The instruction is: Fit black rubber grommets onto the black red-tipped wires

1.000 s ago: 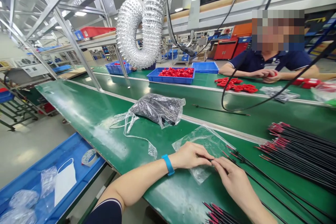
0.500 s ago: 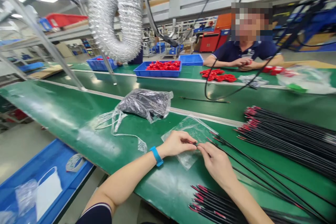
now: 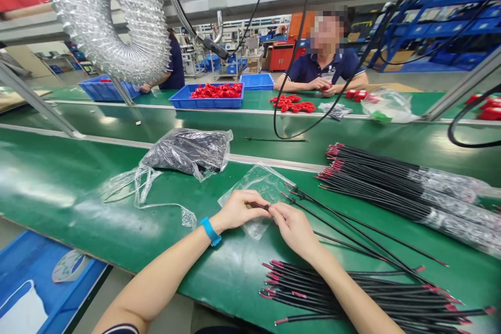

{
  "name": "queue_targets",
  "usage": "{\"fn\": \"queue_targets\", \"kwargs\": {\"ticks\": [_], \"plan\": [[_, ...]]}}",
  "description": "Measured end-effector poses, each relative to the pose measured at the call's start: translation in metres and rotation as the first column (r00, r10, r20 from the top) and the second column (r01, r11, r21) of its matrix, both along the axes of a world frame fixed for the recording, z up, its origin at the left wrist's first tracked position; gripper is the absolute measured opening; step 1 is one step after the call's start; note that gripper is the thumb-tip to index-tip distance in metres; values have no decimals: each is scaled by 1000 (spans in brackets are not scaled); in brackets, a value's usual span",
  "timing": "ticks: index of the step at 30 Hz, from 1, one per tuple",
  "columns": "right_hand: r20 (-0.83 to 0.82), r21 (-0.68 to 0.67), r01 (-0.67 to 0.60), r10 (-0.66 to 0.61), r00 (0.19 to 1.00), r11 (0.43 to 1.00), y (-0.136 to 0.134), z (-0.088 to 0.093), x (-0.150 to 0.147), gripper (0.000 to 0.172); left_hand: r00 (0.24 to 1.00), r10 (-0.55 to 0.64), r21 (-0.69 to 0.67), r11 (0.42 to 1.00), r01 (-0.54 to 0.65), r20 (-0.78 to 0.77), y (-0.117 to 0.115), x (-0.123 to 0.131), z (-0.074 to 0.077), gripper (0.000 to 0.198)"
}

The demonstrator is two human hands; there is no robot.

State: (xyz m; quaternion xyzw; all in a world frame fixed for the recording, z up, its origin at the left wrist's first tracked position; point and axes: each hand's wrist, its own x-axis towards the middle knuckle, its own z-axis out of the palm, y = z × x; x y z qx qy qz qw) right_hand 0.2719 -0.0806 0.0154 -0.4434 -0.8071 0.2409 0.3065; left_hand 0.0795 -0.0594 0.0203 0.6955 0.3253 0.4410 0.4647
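My left hand (image 3: 240, 209) and my right hand (image 3: 293, 227) meet over a small clear plastic bag (image 3: 258, 188) on the green bench (image 3: 78, 188). Both pinch the end of a thin black cable (image 3: 352, 232) that runs off to the right. A blue band sits on my left wrist (image 3: 210, 231). A bundle of black cables with red tips (image 3: 332, 295) lies just below my right forearm. A larger bundle of black cables (image 3: 391, 182) lies to the right, partly in clear wrapping.
A plastic bag of black parts (image 3: 188, 151) and an empty crumpled bag (image 3: 133, 188) lie left of my hands. Across the belt a person (image 3: 324, 68) handles red parts (image 3: 293, 104); a blue bin (image 3: 211, 96) holds more. A silver duct (image 3: 105, 15) and hanging cables (image 3: 297, 62) are overhead.
The view has swung right and down; my hands stay together on the cable end over the clear bag, shifted left in view. More of both cable bundles shows.
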Motion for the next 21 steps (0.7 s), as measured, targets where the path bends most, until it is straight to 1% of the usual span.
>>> {"fn": "queue_targets", "kwargs": {"ticks": [6,11,15,18,21], "plan": [[-48,-131,-30,24,999,991,2,-1,0,41,1000,-18,-21,1000,18,21,0,-1,1,26],[-75,-180,-46,33,997,983,4,-1,2,41,1000,-4,-33,999,5,17,-1,-1,3,26],[-74,-154,-38,27,997,987,4,1,2,41,1000,2,-25,1000,-2,1,0,-2,5,27],[-68,-116,-17,9,998,993,4,1,1,42,1000,10,-23,1000,-11,-17,1,-3,6,27],[-79,-65,6,-11,997,998,4,-1,1,40,999,39,-30,999,-40,-20,1,-3,6,27]]}}
